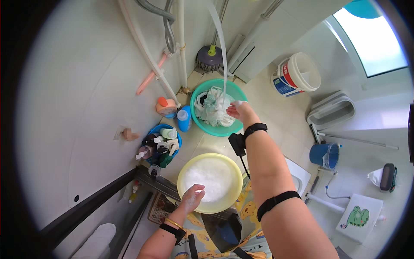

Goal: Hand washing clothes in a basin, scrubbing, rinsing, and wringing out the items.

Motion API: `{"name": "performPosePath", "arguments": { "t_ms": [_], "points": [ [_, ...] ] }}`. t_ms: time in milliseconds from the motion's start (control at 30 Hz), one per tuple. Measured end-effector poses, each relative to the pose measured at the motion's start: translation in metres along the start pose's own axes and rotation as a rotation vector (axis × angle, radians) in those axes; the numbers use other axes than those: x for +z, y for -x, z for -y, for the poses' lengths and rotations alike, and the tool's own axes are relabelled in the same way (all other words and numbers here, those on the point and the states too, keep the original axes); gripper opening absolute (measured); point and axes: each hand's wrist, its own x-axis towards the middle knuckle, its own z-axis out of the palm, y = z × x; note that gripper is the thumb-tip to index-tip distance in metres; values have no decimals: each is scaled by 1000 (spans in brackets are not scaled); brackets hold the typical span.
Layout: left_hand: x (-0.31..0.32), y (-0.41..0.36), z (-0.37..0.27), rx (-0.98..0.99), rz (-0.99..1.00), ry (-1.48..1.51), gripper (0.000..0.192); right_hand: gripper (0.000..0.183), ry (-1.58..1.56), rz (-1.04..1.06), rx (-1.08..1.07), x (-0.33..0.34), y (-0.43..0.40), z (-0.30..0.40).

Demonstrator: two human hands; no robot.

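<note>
Over the right rim of a green plastic basin (196, 120) reaches my right hand (237, 110), its fingers apart and some foam on it, beside wet white laundry (213, 108). A pale hose (220, 35) hangs down into that basin. Nearer to me stands a yellow basin (238, 181) full of white suds (210, 178). My left hand (193, 196), wet with foam, is at the near left rim of the yellow basin, thumb and fingers apart with nothing between them.
At the left are a blue basket (179, 142) of pump bottles, a blue bottle (184, 119) and an orange bottle (166, 106). A broom (209, 58) stands behind the green basin. On the right are a white bucket (296, 76), a gray tub (333, 110) and a blue bin (323, 155).
</note>
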Motion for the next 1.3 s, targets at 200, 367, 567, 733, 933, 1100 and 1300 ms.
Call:
{"name": "performPosePath", "arguments": {
  "t_ms": [200, 367, 567, 733, 933, 1100, 1300],
  "points": [
    [21, -23, 20, -38, -8, 27, 28, 13, 79, -3, -24, 32, -76, -11],
    [23, -37, 27, -118, -29, -20, 27, 6, 23, -11, -35, 37, -103, -15],
    [11, -78, 7, 9, -50, -63, 26, 9, -141, 75, 58, 44, -91, -7],
    [-9, -108, -17, 162, -116, -143, 25, 19, -6, 165, 89, 55, -98, 11],
    [-17, -139, -31, 113, -59, 9, 29, 21, 560, 200, -615, 45, -162, -1],
    [-23, -180, -105, -47, 46, 415, 37, 20, 1027, 358, -657, 15, -167, 17],
    [-36, -256, -174, 81, 201, 793, 38, 22, 367, 239, -301, -27, -47, 20]
  ]
}}
